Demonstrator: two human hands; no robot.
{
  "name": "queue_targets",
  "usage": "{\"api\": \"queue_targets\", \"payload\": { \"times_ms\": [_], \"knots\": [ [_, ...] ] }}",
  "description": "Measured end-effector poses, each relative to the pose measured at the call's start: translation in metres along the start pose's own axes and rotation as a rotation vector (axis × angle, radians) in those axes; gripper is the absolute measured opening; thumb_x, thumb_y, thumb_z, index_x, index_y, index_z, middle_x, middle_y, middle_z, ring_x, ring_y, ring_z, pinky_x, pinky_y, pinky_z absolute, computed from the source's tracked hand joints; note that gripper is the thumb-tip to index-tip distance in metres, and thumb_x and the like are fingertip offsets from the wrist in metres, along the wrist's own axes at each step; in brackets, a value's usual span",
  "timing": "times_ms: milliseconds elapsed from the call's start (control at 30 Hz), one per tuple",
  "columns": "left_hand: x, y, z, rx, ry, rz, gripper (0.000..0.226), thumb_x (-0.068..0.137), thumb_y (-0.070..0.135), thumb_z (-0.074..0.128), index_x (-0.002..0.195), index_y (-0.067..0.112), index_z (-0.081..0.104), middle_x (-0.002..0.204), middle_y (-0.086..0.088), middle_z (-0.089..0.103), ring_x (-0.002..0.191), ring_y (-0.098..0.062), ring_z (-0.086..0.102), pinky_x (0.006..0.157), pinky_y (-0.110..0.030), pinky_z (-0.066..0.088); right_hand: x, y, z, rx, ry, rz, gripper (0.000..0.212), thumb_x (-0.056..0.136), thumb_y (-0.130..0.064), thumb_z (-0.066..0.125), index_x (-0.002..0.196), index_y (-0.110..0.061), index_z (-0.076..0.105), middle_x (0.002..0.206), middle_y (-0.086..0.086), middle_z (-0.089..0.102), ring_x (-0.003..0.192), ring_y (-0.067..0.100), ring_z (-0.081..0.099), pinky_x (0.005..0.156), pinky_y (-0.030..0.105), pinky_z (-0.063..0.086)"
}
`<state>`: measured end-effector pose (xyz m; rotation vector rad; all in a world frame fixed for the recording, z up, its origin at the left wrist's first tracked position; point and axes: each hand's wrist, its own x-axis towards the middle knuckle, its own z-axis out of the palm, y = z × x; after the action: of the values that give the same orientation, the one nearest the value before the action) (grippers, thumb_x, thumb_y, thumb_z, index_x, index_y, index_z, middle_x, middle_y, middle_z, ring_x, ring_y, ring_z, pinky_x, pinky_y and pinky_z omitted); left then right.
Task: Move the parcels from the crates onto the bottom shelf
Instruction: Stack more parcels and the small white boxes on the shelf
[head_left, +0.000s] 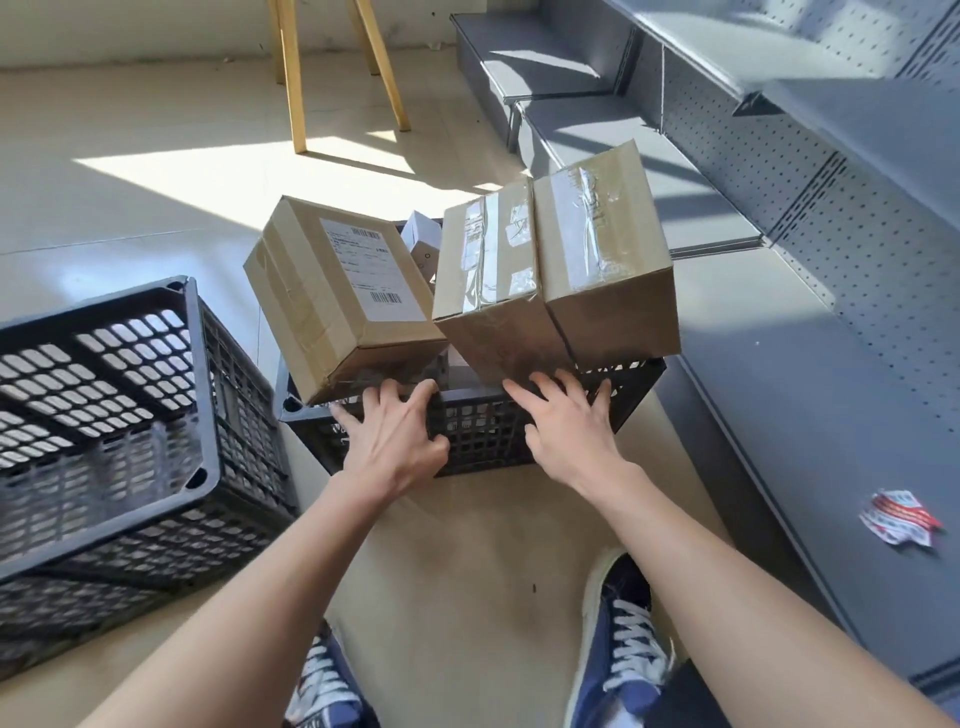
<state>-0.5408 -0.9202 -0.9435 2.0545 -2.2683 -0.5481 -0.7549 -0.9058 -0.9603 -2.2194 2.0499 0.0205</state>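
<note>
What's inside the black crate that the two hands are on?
Three brown cardboard parcels stick up out of the crate, with small white boxes behind them. Anything lower down is hidden by the parcels.

Hard sunlight is cast across the floor (218, 171); long shadows are thrown, and wide-angle distortion is seen at the edges.

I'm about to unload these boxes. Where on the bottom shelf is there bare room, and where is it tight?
The bottom shelf lies bare from beside the full crate down to the crumpled label. It is tight inside the crate, where three cardboard parcels stand packed, with both hands at the rim.
</note>
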Motion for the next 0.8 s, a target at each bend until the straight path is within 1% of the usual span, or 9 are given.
{"api": "queue_targets", "payload": {
  "times_ms": [100,200,400,500,633,800],
  "knots": [
    [-0.023,0.005,0.001,0.013,-0.065,-0.017,0.057,0.084,0.041,0.056,0.138,0.033,0.039,0.127,-0.008,0.043,0.131,-0.034,0.035,0.109,-0.081,0.009,-0.034,-0.001,-0.003,0.032,-0.027,0.001,0.064,0.098,-0.025,0.048,0.154,-0.042,0.022,0.159,-0.005,0.031,0.149,0.027,0.017,0.112,0.074,0.011],
    [-0.041,0.01,-0.001,0.035,-0.155,-0.015,0.055,0.083,0.042,0.057,0.133,0.03,0.037,0.127,-0.008,0.043,0.132,-0.035,0.036,0.106,-0.083,0.011,-0.061,-0.002,-0.007,0.067,-0.087,0.021,0.063,0.099,-0.025,0.047,0.154,-0.043,0.022,0.159,-0.008,0.028,0.149,0.025,0.015,0.112,0.074,0.011],
    [-0.057,0.026,-0.005,0.069,-0.26,-0.046,0.056,0.081,0.041,0.058,0.128,0.025,0.032,0.133,-0.011,0.041,0.135,-0.037,0.034,0.103,-0.086,0.011,-0.087,0.001,-0.009,0.113,-0.117,0.037,0.063,0.099,-0.024,0.047,0.154,-0.043,0.023,0.16,-0.01,0.025,0.15,0.021,0.01,0.113,0.074,0.01],
    [-0.063,0.032,-0.002,0.094,-0.262,-0.047,0.057,0.08,0.041,0.058,0.126,0.023,0.03,0.135,-0.012,0.04,0.137,-0.037,0.032,0.101,-0.088,0.011,-0.095,0.0,-0.01,0.131,-0.126,0.05,0.063,0.099,-0.024,0.047,0.154,-0.042,0.023,0.161,-0.008,0.023,0.151,0.021,0.007,0.113,0.074,0.007],
    [-0.072,0.031,0.0,0.114,-0.247,-0.046,0.051,0.08,0.039,0.057,0.12,0.021,0.031,0.132,-0.012,0.041,0.133,-0.037,0.036,0.102,-0.087,0.014,-0.106,-0.004,-0.01,0.157,-0.128,0.064,0.062,0.099,-0.024,0.048,0.154,-0.041,0.026,0.161,-0.008,0.025,0.15,0.021,0.009,0.113,0.074,0.007],
    [-0.087,0.032,0.003,0.118,-0.271,-0.049,0.047,0.081,0.039,0.056,0.116,0.022,0.03,0.131,-0.011,0.041,0.132,-0.036,0.037,0.102,-0.086,0.015,-0.131,-0.007,-0.005,0.165,-0.098,0.072,0.061,0.099,-0.023,0.049,0.153,-0.041,0.028,0.16,-0.009,0.027,0.15,0.022,0.011,0.117,0.069,0.011]
  ]
}}
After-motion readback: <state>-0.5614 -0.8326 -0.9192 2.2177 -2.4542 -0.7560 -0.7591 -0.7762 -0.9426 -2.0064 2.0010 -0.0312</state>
